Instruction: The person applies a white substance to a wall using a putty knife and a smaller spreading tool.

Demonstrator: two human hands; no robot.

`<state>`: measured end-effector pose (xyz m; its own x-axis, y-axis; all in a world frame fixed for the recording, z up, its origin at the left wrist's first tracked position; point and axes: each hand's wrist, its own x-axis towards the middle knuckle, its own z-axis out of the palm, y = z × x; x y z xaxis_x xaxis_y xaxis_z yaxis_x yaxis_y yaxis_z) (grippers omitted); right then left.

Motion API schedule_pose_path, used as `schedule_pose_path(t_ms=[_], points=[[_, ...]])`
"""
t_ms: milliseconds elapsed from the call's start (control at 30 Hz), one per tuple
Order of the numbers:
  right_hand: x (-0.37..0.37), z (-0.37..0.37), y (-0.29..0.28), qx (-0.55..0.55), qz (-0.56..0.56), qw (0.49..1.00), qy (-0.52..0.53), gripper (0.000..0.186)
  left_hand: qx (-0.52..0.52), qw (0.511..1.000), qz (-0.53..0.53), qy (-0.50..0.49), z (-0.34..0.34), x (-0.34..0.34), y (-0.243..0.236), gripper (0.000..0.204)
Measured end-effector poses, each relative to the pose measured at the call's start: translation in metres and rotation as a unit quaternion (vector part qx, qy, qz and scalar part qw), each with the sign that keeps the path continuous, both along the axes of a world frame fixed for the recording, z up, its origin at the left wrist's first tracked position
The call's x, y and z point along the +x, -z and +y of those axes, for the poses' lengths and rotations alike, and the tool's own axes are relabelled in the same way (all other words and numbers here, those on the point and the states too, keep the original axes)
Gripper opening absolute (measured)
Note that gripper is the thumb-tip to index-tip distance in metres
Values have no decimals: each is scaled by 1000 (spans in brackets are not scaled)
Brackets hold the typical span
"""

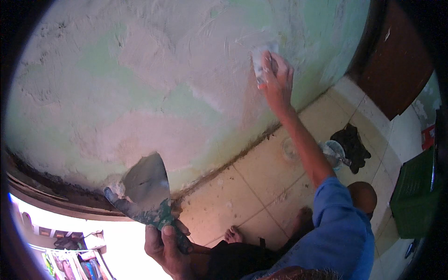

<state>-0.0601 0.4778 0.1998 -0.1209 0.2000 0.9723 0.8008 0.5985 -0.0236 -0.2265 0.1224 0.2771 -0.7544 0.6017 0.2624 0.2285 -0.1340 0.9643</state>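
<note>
A wide putty knife [147,182], its grey blade smeared and its handle dark green, is gripped in my left hand [168,247] low in front of me, near the doorway side. My right hand [277,81] is closed on a small pale flat tool [259,63] with some orange on it, held against the patchy pink, green and white plastered wall [149,70]. The tool's exact kind is hard to make out under my fingers.
Below the wall, the tiled floor [252,205] holds a clear container [333,154] beside a dark crumpled cloth [357,135]. At right are a green crate [410,196] and a brown door [396,60]. A bright opening at lower left shows hanging clothes [74,266].
</note>
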Motion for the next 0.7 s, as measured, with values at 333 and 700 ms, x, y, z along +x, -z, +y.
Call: schedule_pose_path(t_ms=[333, 700], points=[[-4, -24, -21, -108, 230, 966, -40, 68, 7, 998, -49, 45, -5, -1, 6, 31], [-74, -83, 8, -80, 29, 987, -134, 77, 31, 997, 7, 73, -9, -17, 13, 30]])
